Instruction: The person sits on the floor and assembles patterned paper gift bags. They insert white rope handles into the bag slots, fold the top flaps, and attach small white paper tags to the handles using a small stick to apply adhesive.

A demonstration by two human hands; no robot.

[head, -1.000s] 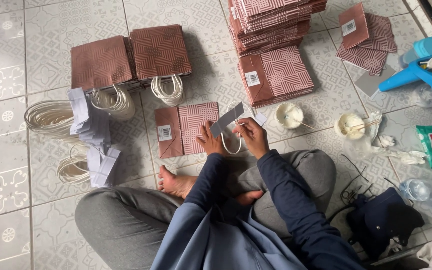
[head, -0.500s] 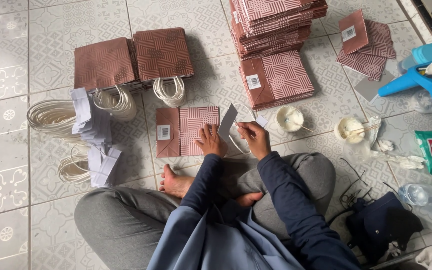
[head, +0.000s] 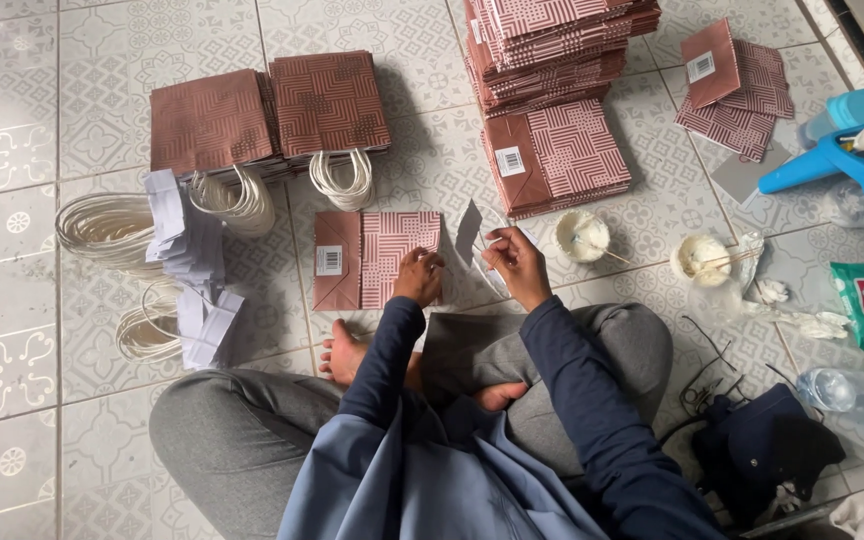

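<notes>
I sit cross-legged on a tiled floor. A flat, folded brown patterned paper bag (head: 372,258) lies in front of my knees. My left hand (head: 420,276) rests on its right edge. My right hand (head: 515,262) pinches a small grey-white card strip (head: 468,230) with a white cord handle, held upright just right of the bag.
Finished bags with cord handles (head: 272,115) lie at upper left. Coils of white cord (head: 102,225) and white card strips (head: 187,250) sit left. Stacks of flat bags (head: 552,150) lie ahead, two small glue cups (head: 582,235) to the right, and a blue stool (head: 852,150) far right.
The card strip in my right hand has turned from slanting to upright. My left hand has shifted down onto the folded bag's right edge.
</notes>
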